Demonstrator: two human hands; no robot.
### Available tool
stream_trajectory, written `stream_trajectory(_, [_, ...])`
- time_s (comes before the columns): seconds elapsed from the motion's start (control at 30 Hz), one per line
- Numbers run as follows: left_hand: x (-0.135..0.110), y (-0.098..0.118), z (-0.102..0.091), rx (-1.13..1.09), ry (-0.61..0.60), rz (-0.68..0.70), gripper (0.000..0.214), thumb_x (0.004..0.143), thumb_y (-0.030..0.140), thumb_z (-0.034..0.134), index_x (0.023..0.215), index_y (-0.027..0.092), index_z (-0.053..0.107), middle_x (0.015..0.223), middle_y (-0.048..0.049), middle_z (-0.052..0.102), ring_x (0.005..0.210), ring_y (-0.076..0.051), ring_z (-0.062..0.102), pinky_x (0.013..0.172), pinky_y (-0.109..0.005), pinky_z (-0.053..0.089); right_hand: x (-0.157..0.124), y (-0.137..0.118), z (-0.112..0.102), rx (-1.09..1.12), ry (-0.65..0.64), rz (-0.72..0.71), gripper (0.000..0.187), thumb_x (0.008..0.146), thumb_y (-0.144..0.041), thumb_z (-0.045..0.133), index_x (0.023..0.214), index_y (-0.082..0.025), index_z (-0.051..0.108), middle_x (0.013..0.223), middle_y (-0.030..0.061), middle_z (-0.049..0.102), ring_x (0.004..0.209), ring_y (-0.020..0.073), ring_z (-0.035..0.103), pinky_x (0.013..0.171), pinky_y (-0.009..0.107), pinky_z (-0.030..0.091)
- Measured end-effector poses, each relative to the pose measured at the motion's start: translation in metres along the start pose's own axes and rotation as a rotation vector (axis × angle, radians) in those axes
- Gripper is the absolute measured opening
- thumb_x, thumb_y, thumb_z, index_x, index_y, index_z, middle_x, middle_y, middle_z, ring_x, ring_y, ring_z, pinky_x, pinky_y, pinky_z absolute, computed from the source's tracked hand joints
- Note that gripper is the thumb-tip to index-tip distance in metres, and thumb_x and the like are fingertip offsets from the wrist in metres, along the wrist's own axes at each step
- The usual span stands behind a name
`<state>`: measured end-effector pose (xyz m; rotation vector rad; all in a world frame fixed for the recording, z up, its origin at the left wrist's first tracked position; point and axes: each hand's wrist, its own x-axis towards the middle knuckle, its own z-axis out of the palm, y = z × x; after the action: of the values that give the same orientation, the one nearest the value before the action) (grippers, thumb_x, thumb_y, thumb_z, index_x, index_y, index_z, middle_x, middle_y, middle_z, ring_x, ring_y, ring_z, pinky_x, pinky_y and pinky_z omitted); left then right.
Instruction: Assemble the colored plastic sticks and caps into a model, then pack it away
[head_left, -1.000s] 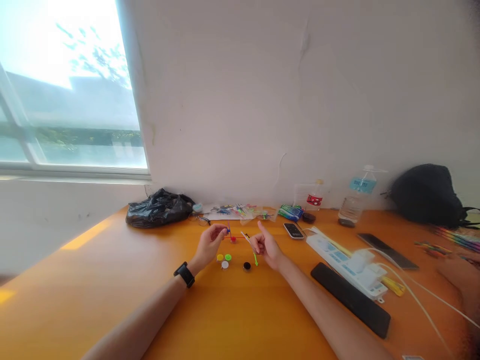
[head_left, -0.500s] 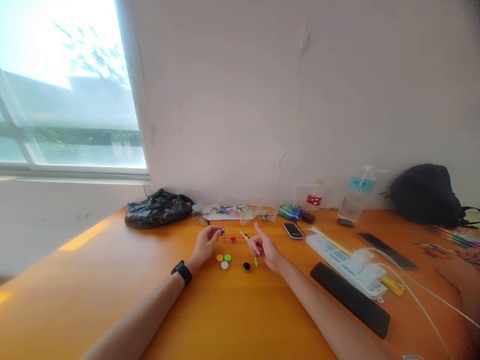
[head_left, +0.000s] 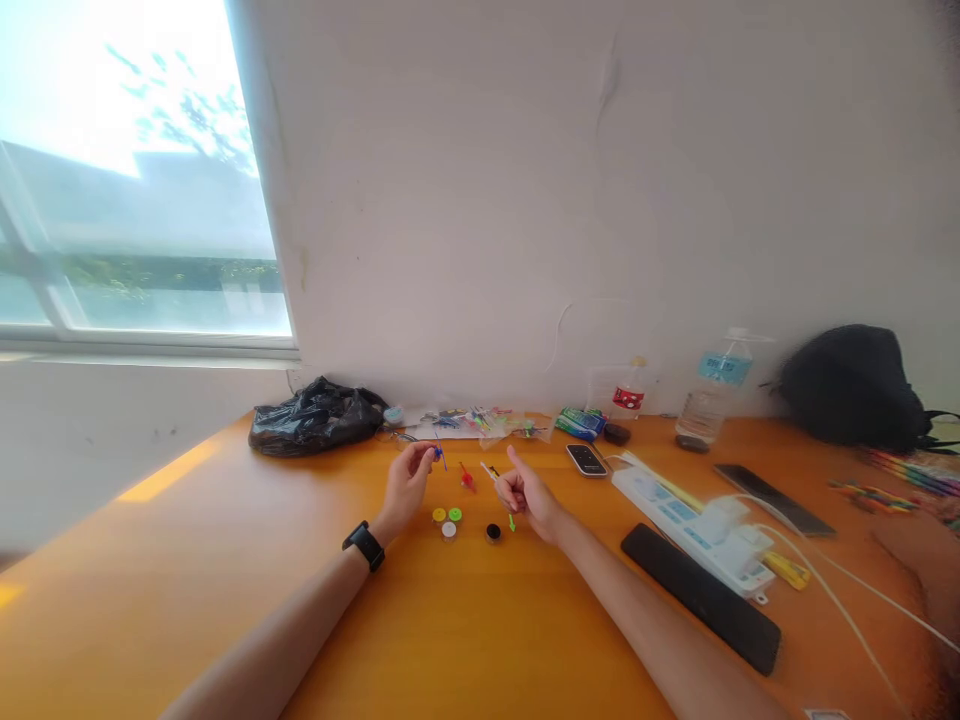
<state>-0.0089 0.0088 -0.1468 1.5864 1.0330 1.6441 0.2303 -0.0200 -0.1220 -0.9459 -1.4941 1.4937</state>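
Two-handed work above a wooden surface (head_left: pixel 480 640), seen from my own head. My left hand (head_left: pixel 407 490) pinches a small blue piece (head_left: pixel 440 456) between narrowed fingers; the piece, with its thin projecting arms, lies at the far right end of that hand. My right hand (head_left: pixel 532 497) has its fingers curled and its thumb raised, holding a slim piece (head_left: pixel 489 470) with a dark-marked end that points far and left. A green tip (head_left: pixel 512 522) shows below the same fingers; whether it belongs to the slim piece cannot be told, since the fingers cover the middle.

Between the hands lies a red piece (head_left: pixel 468 481). Nearer are a yellow disc (head_left: pixel 439 515), a green disc (head_left: pixel 455 514) and a white disc (head_left: pixel 448 531), grouped together, with a black disc (head_left: pixel 493 533) apart to their right.

Hazards, as I judge them: the blue piece offers little to grip, so a slack pinch could let it twist or drop; too hard a squeeze might bend its thin arms. A low sweep of my left hand could knock the red piece or scatter the grouped discs. Lowering my right hand carelessly could catch the green tip against the black disc and turn the slim piece within my grip.
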Motion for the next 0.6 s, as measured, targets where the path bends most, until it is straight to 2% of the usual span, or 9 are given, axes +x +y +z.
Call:
stream_trajectory(0.33, [0.0007,-0.0058,0.0002,-0.003,0.009,0.009,0.034,0.098,0.050,0.055,0.106,0.018,0.064,0.090,-0.0047,0.066,0.074,-0.015,0.058,0.068,-0.027,0.047,0.0009,0.0001,-0.0006,0.023,0.028,0.046,0.086,0.092,-0.083,0.025,0.040,-0.018,0.045,0.046,-0.0044,0.021,0.048,0.0094,0.017,0.051,0.029,0.012])
stream_trajectory(0.6, [-0.0001,-0.0085,0.0009,-0.042,0.019,-0.003,0.034,0.097,0.051,0.057,0.108,0.019,0.062,0.086,-0.0033,0.065,0.069,-0.013,0.056,0.063,-0.025,0.047,-0.0006,-0.0006,0.0017,0.019,0.050,0.067,0.084,0.093,-0.081,0.029,0.041,-0.017,0.049,0.044,-0.0039,0.024,0.047,0.0094,0.020,0.052,0.028,0.012])
